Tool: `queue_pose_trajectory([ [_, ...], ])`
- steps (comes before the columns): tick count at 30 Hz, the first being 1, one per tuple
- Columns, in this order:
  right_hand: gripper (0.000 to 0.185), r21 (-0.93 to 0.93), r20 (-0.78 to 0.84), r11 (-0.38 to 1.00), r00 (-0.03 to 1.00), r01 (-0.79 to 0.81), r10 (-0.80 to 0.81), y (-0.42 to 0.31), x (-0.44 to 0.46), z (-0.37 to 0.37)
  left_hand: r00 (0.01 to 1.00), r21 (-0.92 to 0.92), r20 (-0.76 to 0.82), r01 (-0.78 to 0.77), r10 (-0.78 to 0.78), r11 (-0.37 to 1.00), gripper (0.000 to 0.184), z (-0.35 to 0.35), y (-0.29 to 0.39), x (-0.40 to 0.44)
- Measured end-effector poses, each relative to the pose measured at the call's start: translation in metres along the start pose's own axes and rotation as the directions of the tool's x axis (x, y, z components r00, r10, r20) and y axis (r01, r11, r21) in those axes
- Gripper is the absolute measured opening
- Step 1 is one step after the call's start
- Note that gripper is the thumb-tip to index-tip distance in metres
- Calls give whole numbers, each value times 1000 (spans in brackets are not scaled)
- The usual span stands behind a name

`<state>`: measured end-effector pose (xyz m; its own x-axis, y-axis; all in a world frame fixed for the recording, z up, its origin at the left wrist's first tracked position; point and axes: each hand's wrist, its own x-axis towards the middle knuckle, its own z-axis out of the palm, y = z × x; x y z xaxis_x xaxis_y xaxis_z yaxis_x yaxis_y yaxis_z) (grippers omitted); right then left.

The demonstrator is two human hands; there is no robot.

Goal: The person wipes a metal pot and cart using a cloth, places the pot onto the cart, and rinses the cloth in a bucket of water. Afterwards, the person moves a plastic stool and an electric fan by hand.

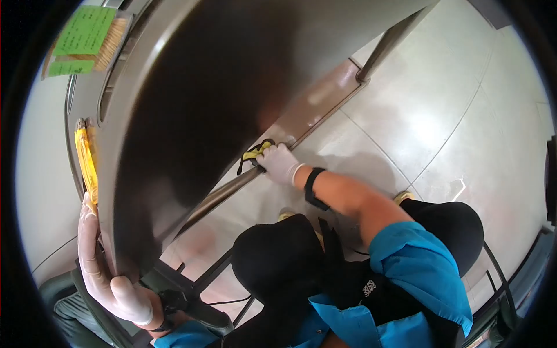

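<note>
My right hand (279, 163), in a whitish glove, is closed on a bunched yellow and black cloth (253, 154). It presses the cloth down where a round metal bar (223, 194) meets the lower ledge. My left hand (107, 278), also gloved, lies along the rim of a large dark, shiny metal panel (191, 122). Its fingers are stretched out on the outer side and its thumb is on the near side. Just beyond those fingertips is a yellow bundle (87, 159), too unclear to name. The cloth is partly hidden under my right fingers.
A brown ledge (328, 95) runs low behind the bar to a metal post (386, 49). Green notes (86, 30) cover a pack of thin wooden sticks at upper left. A dark chair (87, 313) stands at lower left. Pale tiles (429, 122) cover the floor.
</note>
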<state>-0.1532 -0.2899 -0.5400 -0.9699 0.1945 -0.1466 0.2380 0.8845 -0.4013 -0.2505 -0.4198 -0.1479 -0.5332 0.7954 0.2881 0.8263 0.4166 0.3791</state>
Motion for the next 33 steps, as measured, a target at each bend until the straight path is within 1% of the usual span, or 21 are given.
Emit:
queue_pose_trajectory([
  [2, 28, -17, 75, 994, 992, 103, -102, 23, 5, -2, 998, -103, -7, 69, -70, 992, 81, 0, -9, -5],
  [3, 24, -69, 161, 995, 985, 78, -66, 32, 7, -30, 997, -96, 1, 73, -73, 993, 81, 1, -14, -7],
  [4, 23, -136, 150, 990, 989, 27, -6, 48, 11, -41, 998, -126, -32, 42, -46, 991, 79, 1, -17, -10],
  [7, 24, -252, -104, 913, 947, -322, 305, 108, 20, -55, 998, -143, -65, 10, -19, 990, 77, 1, -7, -6],
  [8, 28, -77, -226, 921, 907, -381, 357, 129, 24, -45, 998, -142, -62, 9, -18, 990, 77, 1, -5, -6],
  [10, 33, -123, -232, 869, 865, -479, 445, 117, 26, -44, 997, -133, -77, -36, 26, 990, 72, 3, -5, -5],
  [12, 39, -223, -79, 861, 889, -457, 452, 87, 28, -43, 994, -126, -89, -71, 60, 989, 68, 9, -5, -3],
  [14, 43, -167, -132, 902, 915, -399, 381, 67, 44, -13, 968, -203, -241, 24, -74, 979, 58, 16, -3, -5],
  [16, 38, -168, 82, 941, 948, -292, 309, 40, 51, -20, 971, -176, -233, 15, -57, 984, 56, 18, -5, -5],
  [18, 34, -124, 221, 987, 967, -99, 124, 19, 48, -33, 974, -149, -223, -1, -33, 989, 55, 19, -5, -6],
  [20, 32, -118, 86, 989, 993, 92, -82, 9, 59, 17, 972, -82, -232, 27, -45, 996, 54, 17, -8, -8],
  [21, 30, -110, 116, 991, 991, 72, -59, 4, 58, 13, 972, -77, -229, 29, -46, 997, 54, 17, -6, -7],
  [23, 28, -106, 139, 993, 989, 59, -44, 1, 51, -1, 974, 73, -224, 29, -12, 997, 53, 16, 4, -8],
  [24, 27, -96, 224, 991, 972, 95, -72, 4, 47, -9, 974, 77, -226, 30, -12, 997, 53, 19, 8, -6],
  [25, 25, -84, 308, 988, 947, 127, -96, 5, 46, -14, 965, -108, -245, 68, -92, 992, 54, 24, 12, -2],
  [26, 25, -92, 305, 988, 948, 125, -92, 6, 51, -12, 952, -295, -251, 95, -174, 951, 55, 27, 12, 0],
  [27, 25, -86, 321, 992, 945, 95, -62, 6, 59, -8, 950, -301, -258, 91, -173, 949, 55, 28, 8, 1],
  [30, 28, -111, 341, 991, 940, 75, -33, 8, 74, -5, 981, -43, -192, -44, 35, 998, 61, 26, 1, -1],
  [31, 27, -205, 297, 975, 955, 87, -23, 12, 72, -12, 981, -36, -189, -36, 29, 999, 61, 24, 0, -2],
  [32, 27, -300, 250, 949, 968, 96, -19, 19, 72, -16, 983, -166, -177, 22, -51, 986, 61, 22, -2, -3],
  [33, 27, -277, 48, 961, 999, -3, 17, 42, 88, 15, 980, -294, -155, 79, -129, 952, 61, 20, -2, -4],
])
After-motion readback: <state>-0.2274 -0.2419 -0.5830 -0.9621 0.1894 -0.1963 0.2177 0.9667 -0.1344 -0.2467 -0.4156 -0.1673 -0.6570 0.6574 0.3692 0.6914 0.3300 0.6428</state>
